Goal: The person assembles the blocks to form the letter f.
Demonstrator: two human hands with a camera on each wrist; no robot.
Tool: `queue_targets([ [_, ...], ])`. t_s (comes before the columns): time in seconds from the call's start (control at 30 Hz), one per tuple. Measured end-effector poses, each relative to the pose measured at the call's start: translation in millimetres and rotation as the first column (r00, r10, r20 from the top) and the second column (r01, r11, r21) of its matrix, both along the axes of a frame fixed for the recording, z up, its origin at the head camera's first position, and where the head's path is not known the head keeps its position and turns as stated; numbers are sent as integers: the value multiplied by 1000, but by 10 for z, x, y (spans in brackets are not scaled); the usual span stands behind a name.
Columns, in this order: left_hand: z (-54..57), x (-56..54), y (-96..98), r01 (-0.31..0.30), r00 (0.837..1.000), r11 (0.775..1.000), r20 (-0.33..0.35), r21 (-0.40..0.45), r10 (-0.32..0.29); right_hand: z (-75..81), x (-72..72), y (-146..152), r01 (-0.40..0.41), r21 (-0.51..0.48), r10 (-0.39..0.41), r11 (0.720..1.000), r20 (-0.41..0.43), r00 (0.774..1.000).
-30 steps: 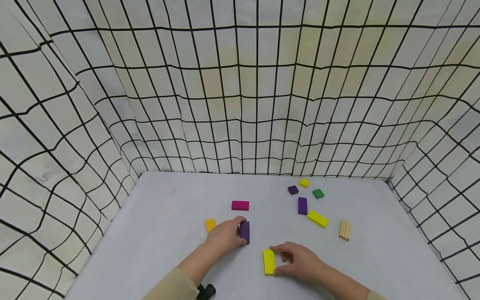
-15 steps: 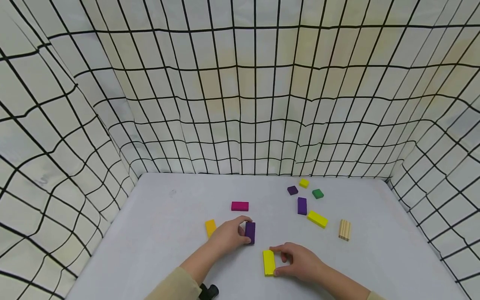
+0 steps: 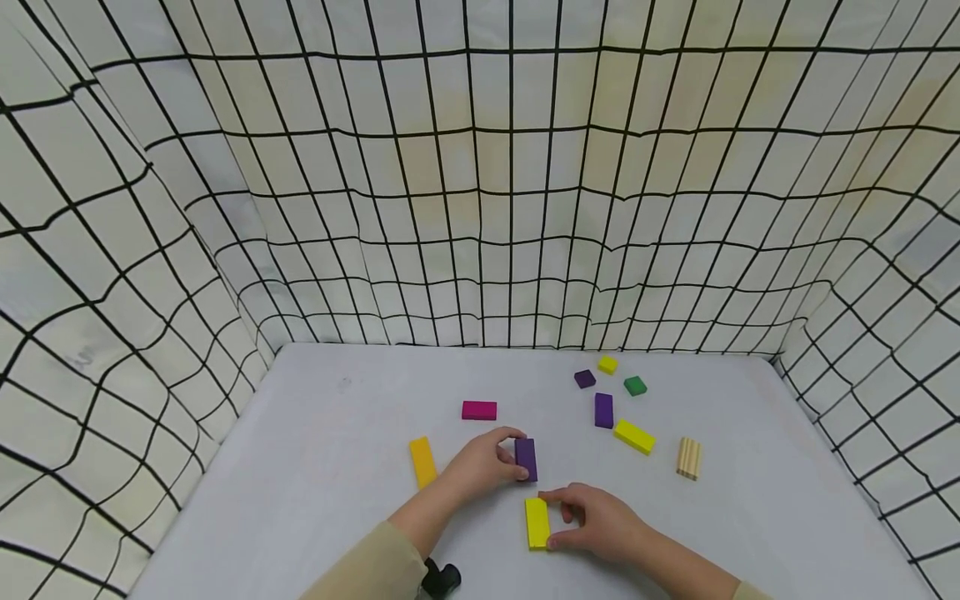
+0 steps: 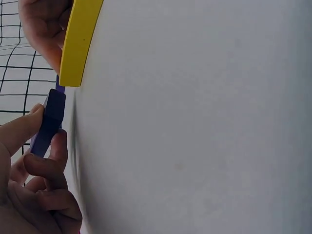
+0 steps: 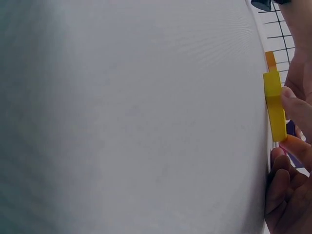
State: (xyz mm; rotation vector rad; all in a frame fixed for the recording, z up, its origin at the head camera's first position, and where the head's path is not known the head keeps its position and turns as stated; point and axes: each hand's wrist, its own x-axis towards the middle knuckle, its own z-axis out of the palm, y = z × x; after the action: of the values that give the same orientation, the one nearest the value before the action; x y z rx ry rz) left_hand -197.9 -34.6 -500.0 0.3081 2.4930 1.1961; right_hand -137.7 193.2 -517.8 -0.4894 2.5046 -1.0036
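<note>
In the head view my left hand [image 3: 482, 463] pinches a purple rectangular block [image 3: 526, 460] by its two ends, thumb at the near end and a finger at the far end. The same purple block [image 4: 52, 109] shows between thumb and finger in the left wrist view. Just in front of it, slightly nearer to me, lies a yellow rectangular block [image 3: 537, 524]. My right hand [image 3: 600, 523] holds this one at its right side, index finger at the far corner and thumb at the near corner. The right wrist view shows the yellow block [image 5: 275, 109] edge-on beside the fingers.
A magenta block [image 3: 479, 410] and an orange block [image 3: 423, 462] lie left. Toward the back right are a purple block [image 3: 603, 411], a yellow bar [image 3: 634, 437], small dark purple [image 3: 585, 379], yellow [image 3: 608, 365] and green pieces [image 3: 635, 386], and ridged wood [image 3: 689, 458]. Black netting [image 3: 512, 196] surrounds the white table.
My left hand has carried the purple block to the right, to just beyond the yellow block's far end. More of the orange block now shows. The right hand and yellow block have stayed put.
</note>
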Motion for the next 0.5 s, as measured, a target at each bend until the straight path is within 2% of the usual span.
queue_targets([
  [0.2,-50,20,75,11,1000,999,-12,-38,-11,4,13,-12,1,-4,-1,1000,4,1000],
  [0.5,-1,55,121,49,998,995,-37,-89,-52,-1,11,-10,44,8,-44,999,26,999],
])
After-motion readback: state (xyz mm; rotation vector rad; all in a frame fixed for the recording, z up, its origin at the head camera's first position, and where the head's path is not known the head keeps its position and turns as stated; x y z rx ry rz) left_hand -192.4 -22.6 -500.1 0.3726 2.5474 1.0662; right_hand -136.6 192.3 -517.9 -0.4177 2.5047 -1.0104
